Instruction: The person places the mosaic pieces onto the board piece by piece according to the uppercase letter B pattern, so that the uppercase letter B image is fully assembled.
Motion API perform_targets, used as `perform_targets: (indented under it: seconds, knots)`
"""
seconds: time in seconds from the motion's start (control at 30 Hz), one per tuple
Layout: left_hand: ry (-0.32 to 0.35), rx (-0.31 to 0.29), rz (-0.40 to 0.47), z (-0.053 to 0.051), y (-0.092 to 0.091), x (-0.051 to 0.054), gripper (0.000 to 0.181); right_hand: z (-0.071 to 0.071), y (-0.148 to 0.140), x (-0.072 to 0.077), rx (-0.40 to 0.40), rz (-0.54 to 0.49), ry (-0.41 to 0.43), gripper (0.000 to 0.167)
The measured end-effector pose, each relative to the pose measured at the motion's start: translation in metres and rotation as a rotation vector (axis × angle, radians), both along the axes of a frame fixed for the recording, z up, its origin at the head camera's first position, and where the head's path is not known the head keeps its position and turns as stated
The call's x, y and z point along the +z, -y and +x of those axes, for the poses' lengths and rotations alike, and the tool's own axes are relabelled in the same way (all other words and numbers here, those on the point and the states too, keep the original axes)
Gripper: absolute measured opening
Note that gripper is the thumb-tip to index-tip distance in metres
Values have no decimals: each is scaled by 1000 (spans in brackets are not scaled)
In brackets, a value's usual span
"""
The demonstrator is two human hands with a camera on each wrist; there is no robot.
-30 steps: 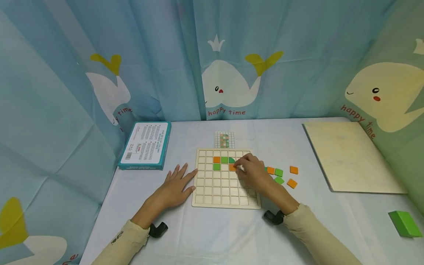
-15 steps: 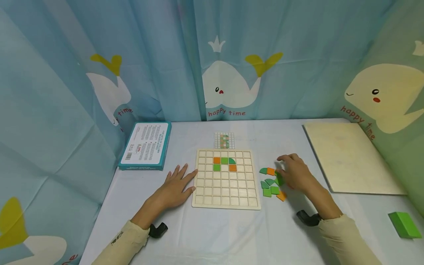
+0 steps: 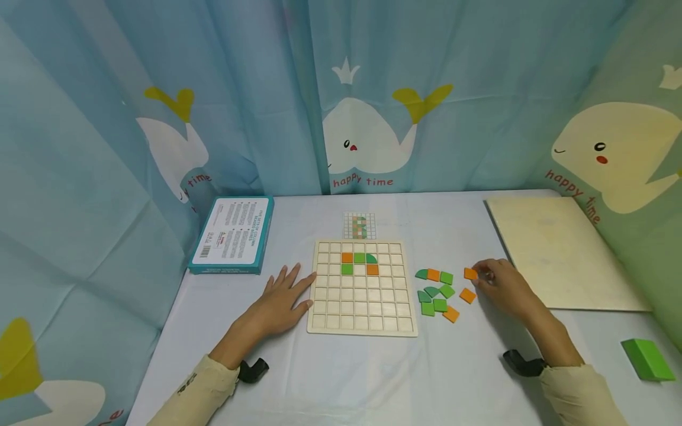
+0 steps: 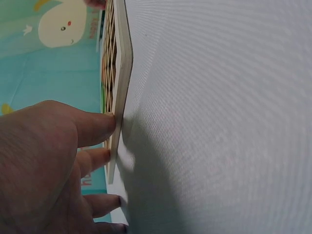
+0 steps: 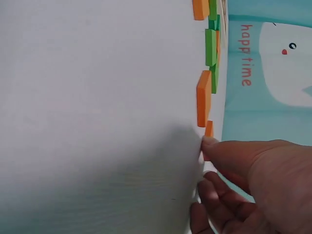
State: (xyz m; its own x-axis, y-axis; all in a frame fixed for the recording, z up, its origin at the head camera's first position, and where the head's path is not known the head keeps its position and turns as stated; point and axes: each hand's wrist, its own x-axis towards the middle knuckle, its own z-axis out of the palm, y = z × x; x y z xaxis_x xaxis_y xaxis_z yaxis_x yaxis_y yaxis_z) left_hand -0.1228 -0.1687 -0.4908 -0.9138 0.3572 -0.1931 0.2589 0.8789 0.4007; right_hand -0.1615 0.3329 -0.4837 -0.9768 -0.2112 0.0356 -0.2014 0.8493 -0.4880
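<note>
My left hand (image 3: 282, 302) lies with spread fingers at the left edge of a wooden grid board (image 3: 362, 319); in the left wrist view its thumb (image 4: 100, 127) touches the board's side. Orange and green square tiles and a dark green quarter-round tile (image 3: 371, 259) sit in the board's upper cells. To the right of the tile cluster, my right hand (image 3: 503, 287) pinches the right side of an orange square tile (image 3: 470, 273) at the table. Close by lies another orange tile (image 3: 467, 296). In the right wrist view, the thumb (image 5: 229, 153) partly hides the pinched tile.
Several loose green (image 3: 440, 305) and orange tiles lie right of the board. A printed pattern card (image 3: 359, 226) is behind it. A teal box (image 3: 231, 234) stands at back left, a large pale panel (image 3: 565, 254) at right, and a green block (image 3: 647, 360) at front right.
My right hand has left the board, moved right past the green tiles, and reached the outer orange tile. The orange tile it set down stays in the board. My left hand is still.
</note>
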Motion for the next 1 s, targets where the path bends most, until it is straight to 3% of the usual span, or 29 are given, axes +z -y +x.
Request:
perform_targets:
  seconds: [0.27,0.63,1.0]
  knots:
    - [5,6,8,1,0,1,62,-1,7,-6,0,-45,-22,32]
    - [-1,1,21,1,0,0,61,-7,17,-4,-1,-44,41,31]
    - [-1,-3,18,0,1,-1,62,-25,50,-1,43,-91,41,30]
